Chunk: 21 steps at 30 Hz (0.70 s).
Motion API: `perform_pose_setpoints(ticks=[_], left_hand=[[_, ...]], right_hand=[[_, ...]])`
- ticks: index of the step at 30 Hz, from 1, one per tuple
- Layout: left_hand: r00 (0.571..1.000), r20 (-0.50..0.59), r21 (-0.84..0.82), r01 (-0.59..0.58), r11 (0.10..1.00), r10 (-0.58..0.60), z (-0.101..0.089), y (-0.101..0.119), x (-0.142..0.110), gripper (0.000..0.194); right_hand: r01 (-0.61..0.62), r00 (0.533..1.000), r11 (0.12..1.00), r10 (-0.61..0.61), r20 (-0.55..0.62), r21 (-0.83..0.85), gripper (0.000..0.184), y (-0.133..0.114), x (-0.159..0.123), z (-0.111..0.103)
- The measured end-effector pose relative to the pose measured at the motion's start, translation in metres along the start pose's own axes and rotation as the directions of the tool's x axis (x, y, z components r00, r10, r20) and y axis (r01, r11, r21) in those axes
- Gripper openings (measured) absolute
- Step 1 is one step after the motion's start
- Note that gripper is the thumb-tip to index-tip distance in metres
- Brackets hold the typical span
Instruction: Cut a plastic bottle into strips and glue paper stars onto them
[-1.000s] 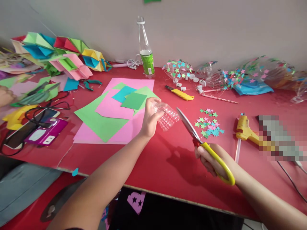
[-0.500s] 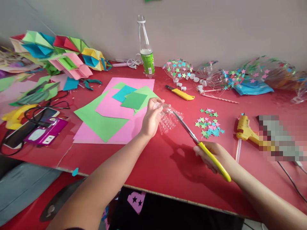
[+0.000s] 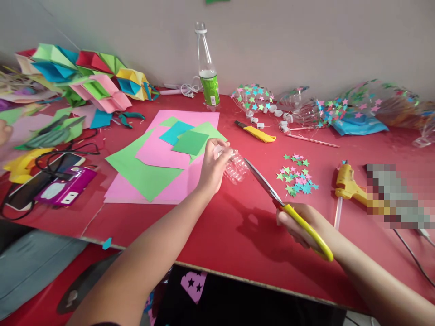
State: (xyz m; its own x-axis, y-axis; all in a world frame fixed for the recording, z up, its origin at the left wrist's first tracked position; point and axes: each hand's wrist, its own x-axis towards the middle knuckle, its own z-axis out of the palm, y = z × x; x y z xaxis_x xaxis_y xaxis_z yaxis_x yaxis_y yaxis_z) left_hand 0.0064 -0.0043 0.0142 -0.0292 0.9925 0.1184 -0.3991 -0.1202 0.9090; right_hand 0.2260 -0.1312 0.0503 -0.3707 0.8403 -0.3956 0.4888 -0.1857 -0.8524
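My left hand (image 3: 215,165) pinches a crumpled, ridged piece of clear plastic (image 3: 236,168) above the red table. Yellow-handled scissors (image 3: 267,183) are in my right hand (image 3: 304,226), their blades pointing up and left. The blade tips lie close to the plastic's right edge, and the blades look almost closed. Small coloured paper stars (image 3: 299,179) are scattered to the right of the blades. Behind the scissors lies a yellow utility knife (image 3: 258,133).
Stacked pink and green paper (image 3: 149,181) lies left of my hands. A clear bottle (image 3: 208,72) stands by the wall. Star-covered plastic bottle pieces (image 3: 253,97) line the back right. A yellow glue gun (image 3: 345,181) is at right. Another person's hand (image 3: 4,132) shows at the left edge.
The scissors have drawn slightly down and right, away from the plastic. The plastic has shifted and turned in my left hand. Part of another person's hand has appeared at the left edge.
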Motion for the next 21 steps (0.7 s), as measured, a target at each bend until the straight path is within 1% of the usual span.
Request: perform_pose_setpoints(ticks=[3, 6, 9, 11, 17, 21], left_hand=[[0.996, -0.087, -0.032, 0.009, 0.999, -0.012, -0.0003, 0.0023, 0.0027, 0.024], [0.992, -0.128, -0.035, -0.011, 0.999, 0.006, -0.0019, 0.0019, 0.0039, 0.023], [0.992, -0.121, -0.029, -0.034, 0.999, 0.030, -0.0028, -0.0001, 0.0030, 0.025], [0.992, -0.118, -0.024, -0.045, 0.999, 0.041, -0.0029, -0.0014, 0.0024, 0.025], [0.991, -0.111, -0.031, -0.082, 0.996, 0.078, -0.0040, -0.0022, 0.0034, 0.027], [0.991, -0.065, -0.028, -0.121, 0.992, 0.119, -0.0045, -0.0011, 0.0022, 0.031]], right_hand=[[0.077, 0.996, 0.997, -0.076, 0.045, -0.013, 0.057, -0.0011, -0.0047, -0.0037], [0.097, 0.991, 0.993, -0.090, 0.099, -0.066, 0.056, -0.0014, -0.0068, -0.0062], [0.087, 0.990, 0.988, -0.072, 0.118, -0.130, 0.055, -0.0004, -0.0063, -0.0060], [0.086, 0.991, 0.986, -0.069, 0.117, -0.140, 0.055, 0.0001, -0.0057, -0.0052], [0.116, 0.985, 0.993, -0.111, 0.130, -0.033, 0.056, -0.0023, -0.0073, -0.0048], [0.116, 0.983, 0.992, -0.109, 0.148, -0.044, 0.058, -0.0052, -0.0086, -0.0058]])
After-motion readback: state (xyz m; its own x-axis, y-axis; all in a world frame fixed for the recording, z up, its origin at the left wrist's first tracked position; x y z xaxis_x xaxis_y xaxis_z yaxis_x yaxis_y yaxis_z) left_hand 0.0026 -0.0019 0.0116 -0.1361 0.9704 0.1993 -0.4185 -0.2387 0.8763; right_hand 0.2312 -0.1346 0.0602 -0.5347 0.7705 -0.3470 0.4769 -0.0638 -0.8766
